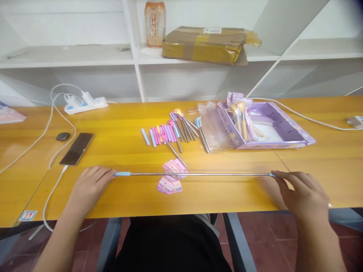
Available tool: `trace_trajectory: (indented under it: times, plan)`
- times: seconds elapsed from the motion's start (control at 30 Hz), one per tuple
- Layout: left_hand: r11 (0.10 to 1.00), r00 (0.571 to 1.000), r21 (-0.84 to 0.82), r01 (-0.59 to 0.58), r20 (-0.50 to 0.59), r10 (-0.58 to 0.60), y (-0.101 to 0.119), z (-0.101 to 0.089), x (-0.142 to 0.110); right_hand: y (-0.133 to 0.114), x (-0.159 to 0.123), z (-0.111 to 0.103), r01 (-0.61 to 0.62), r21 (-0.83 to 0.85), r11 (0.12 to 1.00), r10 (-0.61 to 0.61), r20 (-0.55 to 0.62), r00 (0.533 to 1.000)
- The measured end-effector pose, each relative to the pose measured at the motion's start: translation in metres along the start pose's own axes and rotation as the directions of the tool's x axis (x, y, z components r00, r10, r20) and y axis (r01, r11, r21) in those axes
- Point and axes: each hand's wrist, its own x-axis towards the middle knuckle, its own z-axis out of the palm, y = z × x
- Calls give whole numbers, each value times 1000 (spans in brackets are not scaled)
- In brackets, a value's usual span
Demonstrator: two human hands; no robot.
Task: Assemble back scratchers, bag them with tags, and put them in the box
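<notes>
- left hand (92,185) is palm-down, fingers clamped on the blue handle (123,174) of a long thin metal rod (221,174)
- right hand (307,192) is way out opposite, fingers pinching the rod's blue tip (272,175)
- rod's pretty much level, crossing over pink cards (169,185) on the tabletop (218,196)
- sticker (27,215) looks like "39"; orange container's (155,24) lettering is too blurry

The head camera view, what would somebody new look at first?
Probably the long metal rod stretched across the near part of the table, with the left hand at one blue end and the right hand at the other. Next might come the bright row of coloured tubes behind it, and the purple box farther right.
</notes>
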Motion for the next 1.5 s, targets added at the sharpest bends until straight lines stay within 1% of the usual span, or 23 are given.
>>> trace_trajectory:
  times: [0.07, 0.17, 0.27, 0.3, 0.37, 0.43, 0.5, 0.53, 0.57, 0.63, 0.7, 0.8, 0.87, 1.0, 1.13, 1.27, 1.43, 1.5]
  plan:
    - [1000, 1000, -21, -6, -24, 5, 1, -2, -2, -6, 4, -1, 47, -4, 999, -47, -26, 999]
    - [1000, 999, -19, 0, -41, -1, 5, -3, -1, -20, 18, -4, 121, -15, 993, -121, -66, 990]
    - [1000, 999, -3, 2, -50, -2, 22, -2, 11, -47, 41, -5, 158, 30, 987, -154, -110, 982]
    - [1000, 999, 7, -5, -54, 5, 32, -1, 18, -61, 49, -4, 170, 54, 984, -164, -109, 980]
    - [999, 998, 34, -28, -64, 30, 54, 4, 33, -96, 66, -1, 222, 110, 969, -214, -77, 974]
    - [998, 995, 42, -49, -83, 52, 76, 11, 49, -138, 79, 4, 285, 171, 943, -282, -42, 958]
    - [997, 994, 51, -63, -90, 67, 93, 19, 61, -179, 88, 10, 328, 217, 919, -334, -10, 942]
    - [996, 994, 64, -59, -90, 65, 98, 23, 65, -196, 90, 12, 338, 212, 917, -345, -2, 939]
    - [996, 993, 67, -50, -100, 56, 101, 26, 67, -210, 92, 12, 347, 216, 913, -351, -23, 936]
    - [998, 990, 55, -29, -133, 36, 100, 30, 67, -227, 92, 10, 360, 233, 903, -352, -77, 933]
    - [999, 987, 18, -37, -158, 40, 95, 30, 63, -232, 90, 4, 369, 258, 893, -356, -97, 929]
    - [998, 987, -4, -62, -147, 61, 90, 27, 59, -233, 90, -5, 381, 266, 885, -378, -66, 924]
    - [998, 986, -5, -64, -155, 62, 90, 24, 60, -235, 90, -6, 393, 275, 878, -394, -54, 918]
    - [997, 984, -4, -77, -164, 75, 93, 20, 66, -245, 87, -1, 404, 279, 871, -409, -41, 912]
    - [994, 983, -31, -108, -155, 102, 102, 21, 68, -261, 83, 3, 424, 311, 851, -433, -43, 901]
    - [996, 984, -52, -75, -164, 65, 108, 26, 67, -273, 82, 9, 433, 356, 828, -454, -27, 891]
    - [992, 997, -124, -19, -70, 10, 110, 31, 67, -266, 81, 17, 387, 421, 820, -424, -6, 906]
    - [988, 998, -155, -2, -58, -7, 114, 32, 68, -261, 81, 18, 364, 421, 831, -402, 0, 916]
